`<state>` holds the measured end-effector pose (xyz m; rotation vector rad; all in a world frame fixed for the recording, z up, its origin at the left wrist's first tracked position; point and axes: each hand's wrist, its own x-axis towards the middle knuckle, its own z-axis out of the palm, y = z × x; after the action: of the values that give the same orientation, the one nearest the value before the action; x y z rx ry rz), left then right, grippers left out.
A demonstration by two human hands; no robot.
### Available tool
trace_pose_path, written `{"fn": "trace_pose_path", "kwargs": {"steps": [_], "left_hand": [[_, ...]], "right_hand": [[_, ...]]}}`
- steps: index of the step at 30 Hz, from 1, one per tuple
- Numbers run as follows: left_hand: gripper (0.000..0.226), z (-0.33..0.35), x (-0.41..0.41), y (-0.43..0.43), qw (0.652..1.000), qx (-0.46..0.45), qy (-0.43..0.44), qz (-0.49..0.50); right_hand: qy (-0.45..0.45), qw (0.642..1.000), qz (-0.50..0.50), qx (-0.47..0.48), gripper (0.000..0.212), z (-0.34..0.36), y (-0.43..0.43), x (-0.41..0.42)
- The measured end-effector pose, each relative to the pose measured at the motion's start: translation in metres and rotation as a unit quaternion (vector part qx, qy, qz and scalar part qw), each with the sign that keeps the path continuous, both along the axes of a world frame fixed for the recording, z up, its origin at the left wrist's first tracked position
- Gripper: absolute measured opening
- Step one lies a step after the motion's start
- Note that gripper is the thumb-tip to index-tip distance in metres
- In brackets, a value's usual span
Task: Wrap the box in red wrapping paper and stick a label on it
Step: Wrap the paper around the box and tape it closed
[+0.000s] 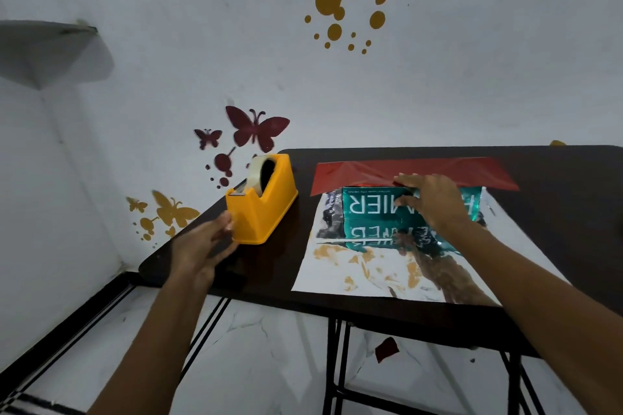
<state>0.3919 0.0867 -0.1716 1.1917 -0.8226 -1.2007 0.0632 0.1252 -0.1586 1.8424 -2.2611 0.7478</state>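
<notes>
A teal box [374, 204] with white lettering lies on a sheet of wrapping paper [371, 273] whose shiny silver inside faces up and mirrors the box. The paper's far edge [438, 172] is folded over the box top and shows its red side. My right hand [429, 200] lies flat on the box, fingers on the red flap's edge and thumb on the teal front. My left hand [202, 251] touches the near end of a yellow tape dispenser [261, 204] holding a roll of clear tape, fingers extended against its base.
The dark table [269, 266] stands against a white wall with butterfly stickers; its left corner is close to my left hand. A red paper scrap [386, 349] lies on the white floor under the table. A grey corner shelf [50, 34] hangs at upper left.
</notes>
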Motion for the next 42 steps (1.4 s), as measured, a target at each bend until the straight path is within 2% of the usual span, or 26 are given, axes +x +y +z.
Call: {"fn": "trace_pose_path", "kwargs": {"steps": [2, 3, 5, 7, 9, 13, 15, 18, 21, 33, 42], "left_hand": [[0.017, 0.008, -0.011, 0.022, 0.998, -0.061, -0.018, 0.026], [0.015, 0.015, -0.022, 0.033, 0.994, -0.101, -0.037, 0.003], [0.019, 0.03, -0.053, 0.05, 0.983, -0.139, -0.038, -0.116], [0.018, 0.041, -0.092, 0.054, 0.961, -0.116, -0.032, -0.25], [0.012, 0.043, -0.13, 0.042, 0.953, -0.078, -0.046, -0.289], [0.019, 0.039, -0.18, 0.003, 0.964, 0.005, -0.034, -0.265], [0.012, 0.038, -0.189, -0.008, 0.966, 0.023, -0.046, -0.254], [0.01, 0.041, -0.196, -0.014, 0.969, 0.03, -0.057, -0.238], [0.019, 0.049, -0.201, -0.015, 0.967, 0.039, -0.069, -0.241], [0.029, 0.065, -0.211, -0.018, 0.938, 0.068, -0.222, -0.256], [0.019, 0.053, -0.208, -0.021, 0.955, 0.033, -0.197, -0.221]], "right_hand": [[0.007, 1.0, -0.003, 0.006, 0.055, -0.001, -0.001, -0.002], [0.004, 1.0, -0.005, 0.004, 0.055, -0.002, -0.001, -0.003], [0.002, 1.0, -0.003, 0.003, 0.055, -0.001, -0.002, -0.003], [0.003, 1.0, -0.007, 0.009, 0.055, 0.0, -0.002, -0.003], [-0.002, 1.0, -0.013, 0.009, 0.056, -0.001, -0.003, -0.004], [-0.012, 1.0, -0.006, 0.007, 0.054, 0.0, -0.003, -0.005], [-0.002, 1.0, -0.003, 0.006, 0.054, 0.0, -0.003, -0.005], [0.014, 1.0, -0.001, 0.003, 0.053, 0.001, -0.002, -0.006], [0.016, 1.0, 0.009, 0.0, 0.052, 0.005, 0.003, -0.005], [0.043, 0.999, 0.006, -0.005, 0.052, 0.005, 0.004, -0.007], [0.051, 0.998, 0.0, -0.019, 0.051, 0.004, 0.001, -0.009]]}}
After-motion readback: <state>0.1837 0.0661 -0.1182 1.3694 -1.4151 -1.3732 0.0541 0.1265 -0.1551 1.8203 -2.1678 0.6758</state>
